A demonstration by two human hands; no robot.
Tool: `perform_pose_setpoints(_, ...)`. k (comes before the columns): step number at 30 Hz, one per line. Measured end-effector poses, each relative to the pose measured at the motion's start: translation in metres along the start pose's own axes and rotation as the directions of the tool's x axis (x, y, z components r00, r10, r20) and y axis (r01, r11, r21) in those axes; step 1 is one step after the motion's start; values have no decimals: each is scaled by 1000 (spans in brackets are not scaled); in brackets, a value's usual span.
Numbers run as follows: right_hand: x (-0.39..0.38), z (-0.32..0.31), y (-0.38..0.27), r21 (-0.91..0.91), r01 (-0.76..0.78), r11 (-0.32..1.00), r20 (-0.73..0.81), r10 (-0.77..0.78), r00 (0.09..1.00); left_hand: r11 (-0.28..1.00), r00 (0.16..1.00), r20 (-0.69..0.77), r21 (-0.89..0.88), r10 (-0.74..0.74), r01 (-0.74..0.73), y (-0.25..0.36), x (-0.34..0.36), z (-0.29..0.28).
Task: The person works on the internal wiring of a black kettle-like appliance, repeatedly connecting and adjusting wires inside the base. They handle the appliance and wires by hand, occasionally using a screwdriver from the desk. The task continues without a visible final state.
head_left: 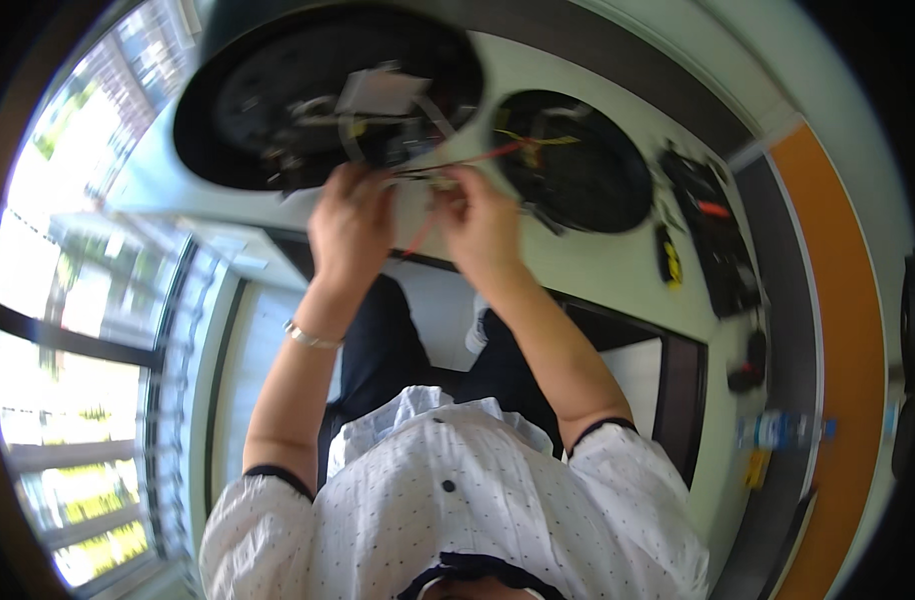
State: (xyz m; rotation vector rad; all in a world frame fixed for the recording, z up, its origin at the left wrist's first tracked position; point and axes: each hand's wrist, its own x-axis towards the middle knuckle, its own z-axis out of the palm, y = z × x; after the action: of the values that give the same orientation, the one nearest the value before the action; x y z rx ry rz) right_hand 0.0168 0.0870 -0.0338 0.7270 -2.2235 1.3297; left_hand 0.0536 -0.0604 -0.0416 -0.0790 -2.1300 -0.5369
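Near the table's front edge my two hands are close together, both with pinched fingers. Thin dark wires (414, 174) run between my left hand (352, 222) and my right hand (481, 225), which grip them. A red wire (493, 154) stretches from there toward a smaller black round part (603, 195) on the right, and a red end hangs down between my wrists. Just beyond my left hand lies a large black round housing (223, 115) with metal pieces, a pale plate (383, 93) and loose wires inside. Blur hides the wire ends at my fingertips.
Right of the smaller part lie a yellow-and-black handled screwdriver (669, 256) and a dark tool case (713, 235). A plastic water bottle (783, 431) stands farther along the right. Windows (78, 400) line the left. My legs are beneath the table edge.
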Motion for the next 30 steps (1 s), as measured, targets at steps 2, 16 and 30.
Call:
perform_pose_setpoints(2,2,5,0,47,-10,999,-44,12,999,995,997,34,-71,-74,76,1,-3,1)
perform_pose_setpoints(16,8,-159,25,-259,-30,965,-272,-44,961,835,868,458,-389,-192,390,-23,4,16)
perform_pose_setpoints(30,81,-277,224,-806,-102,584,2,175,984,681,599,781,-343,-175,647,-5,20,5)
